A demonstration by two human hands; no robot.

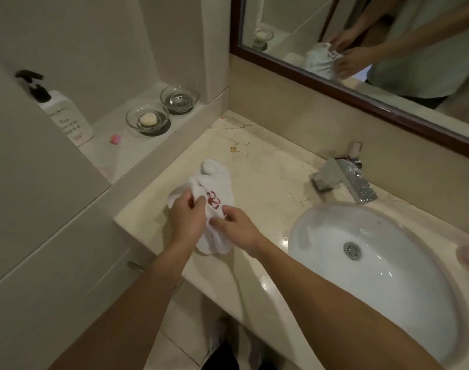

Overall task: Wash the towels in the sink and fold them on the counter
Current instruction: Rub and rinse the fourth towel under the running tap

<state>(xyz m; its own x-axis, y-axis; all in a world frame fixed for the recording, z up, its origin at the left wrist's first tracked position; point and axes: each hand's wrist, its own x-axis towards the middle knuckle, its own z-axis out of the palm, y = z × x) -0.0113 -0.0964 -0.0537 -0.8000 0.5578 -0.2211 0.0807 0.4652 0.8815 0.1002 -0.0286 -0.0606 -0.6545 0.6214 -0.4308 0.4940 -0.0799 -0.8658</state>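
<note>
- Currently a white towel (201, 193), bunched up with a red flower emblem on top, lies on the marble bench (257, 172), left of the sink (388, 276).
- Left hand (186, 218): grip pinches a fold of the towel just beside the emblem.
- Right hand (240, 228): fingers curled on the towel's near edge, probably pinching it; partly hidden.
- Chrome faucet (345, 180) stands behind the sink.
- Ledge at left holds two glass dishes (180, 98), one with a soap (148, 119), a pump bottle (64, 116) and a small pink item (115, 139).
- Mirror (361, 44) reflects both hands.
</note>
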